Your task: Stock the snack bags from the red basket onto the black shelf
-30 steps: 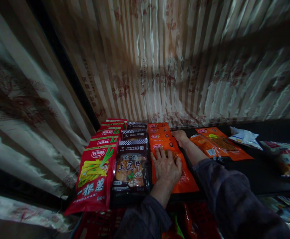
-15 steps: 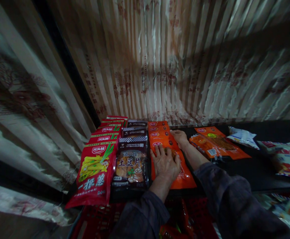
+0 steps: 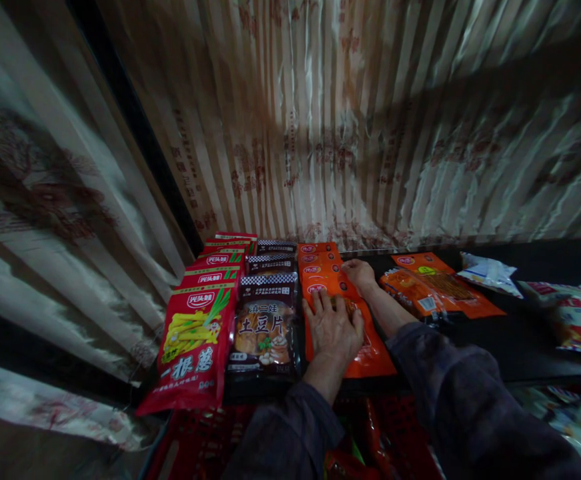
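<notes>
Several orange snack packets point(image 3: 373, 353) lie overlapped in a row on a black shelf point(image 3: 513, 340). Spread fingers of my left hand point(image 3: 334, 328) rest flat on the front orange packet. My right hand point(image 3: 361, 277) is at the right edge of the same row, near its back, fingers bent toward the packets; whether it pinches one is too dim to tell. Left of the row are dark packets point(image 3: 263, 330) with a checkered top band, and beyond them red packets point(image 3: 195, 333), both overlapped front to back.
More orange packets point(image 3: 433, 283) lie right of my right forearm. Farther right are a small white-blue packet point(image 3: 490, 272) and a red-white bag point(image 3: 570, 313). Below the shelf stands a red basket point(image 3: 200, 440) with packets inside. A patterned, pleated sheet point(image 3: 320, 133) hangs behind.
The view has shifted very slightly. My left hand stays on the orange packets, and my right hand remains at their right edge with its fingers slightly more bent.
</notes>
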Action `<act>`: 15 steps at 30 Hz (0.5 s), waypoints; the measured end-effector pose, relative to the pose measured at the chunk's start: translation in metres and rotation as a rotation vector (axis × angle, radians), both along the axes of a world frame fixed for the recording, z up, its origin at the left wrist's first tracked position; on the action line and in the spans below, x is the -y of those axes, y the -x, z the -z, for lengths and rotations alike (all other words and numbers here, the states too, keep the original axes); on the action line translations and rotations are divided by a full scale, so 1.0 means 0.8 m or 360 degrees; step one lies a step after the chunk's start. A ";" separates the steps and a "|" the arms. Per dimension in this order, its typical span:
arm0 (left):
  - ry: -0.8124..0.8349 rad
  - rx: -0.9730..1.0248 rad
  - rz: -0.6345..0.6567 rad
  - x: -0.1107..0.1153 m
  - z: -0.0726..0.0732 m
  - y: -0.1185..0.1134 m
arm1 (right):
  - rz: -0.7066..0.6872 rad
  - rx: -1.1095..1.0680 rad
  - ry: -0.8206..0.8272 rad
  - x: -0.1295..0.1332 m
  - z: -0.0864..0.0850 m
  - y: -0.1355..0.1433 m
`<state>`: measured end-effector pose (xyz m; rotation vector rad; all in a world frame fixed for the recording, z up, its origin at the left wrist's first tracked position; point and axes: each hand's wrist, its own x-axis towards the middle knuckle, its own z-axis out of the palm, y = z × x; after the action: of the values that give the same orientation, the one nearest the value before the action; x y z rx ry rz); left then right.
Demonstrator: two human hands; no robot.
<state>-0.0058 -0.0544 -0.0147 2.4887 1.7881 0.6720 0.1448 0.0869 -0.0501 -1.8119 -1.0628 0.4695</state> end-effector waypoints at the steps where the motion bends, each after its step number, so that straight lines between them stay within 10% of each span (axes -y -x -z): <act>1: 0.0002 0.0002 -0.0001 0.000 -0.001 0.000 | 0.0009 0.0013 0.0002 0.002 -0.002 0.001; 15: -0.0038 0.0052 -0.0020 0.002 -0.002 0.002 | -0.0044 0.0096 0.0047 0.044 -0.016 0.005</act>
<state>-0.0071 -0.0559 -0.0135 2.4681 1.7970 0.7350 0.1410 0.0518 -0.0371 -1.8498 -1.1283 0.4517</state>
